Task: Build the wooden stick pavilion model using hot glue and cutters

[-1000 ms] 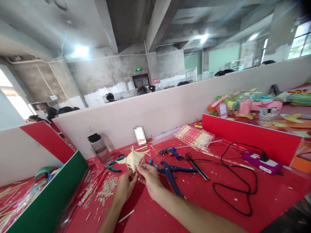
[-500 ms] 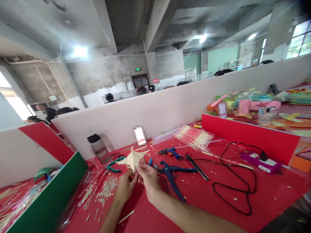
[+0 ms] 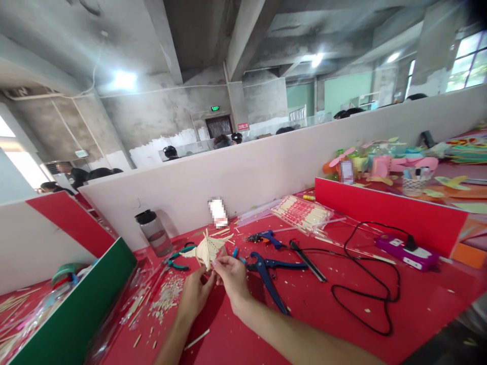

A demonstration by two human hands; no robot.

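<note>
Between my two hands is a small model roof [image 3: 209,250] built from pale wooden sticks, with upturned pointed corners. My left hand [image 3: 195,290] is closed on its lower near side. My right hand [image 3: 230,275] pinches its right near edge, the fingertips of both hands almost meeting. The underside of the model is hidden by my fingers. Green-handled pliers [image 3: 178,263] lie just left of the model. To the right of my right hand rest a blue pipe cutter [image 3: 268,276] and a blue glue gun [image 3: 266,238].
Cut stick scraps [image 3: 168,297] are scattered at left. A water bottle [image 3: 154,232] and a phone [image 3: 218,212] stand by the white partition [image 3: 243,172]. A packet of sticks [image 3: 303,214], a utility knife [image 3: 309,261], a black cable [image 3: 333,289] and a purple power strip [image 3: 407,252] lie at right.
The view has shifted very slightly. My hands and the stick model keep practically the same pose.
</note>
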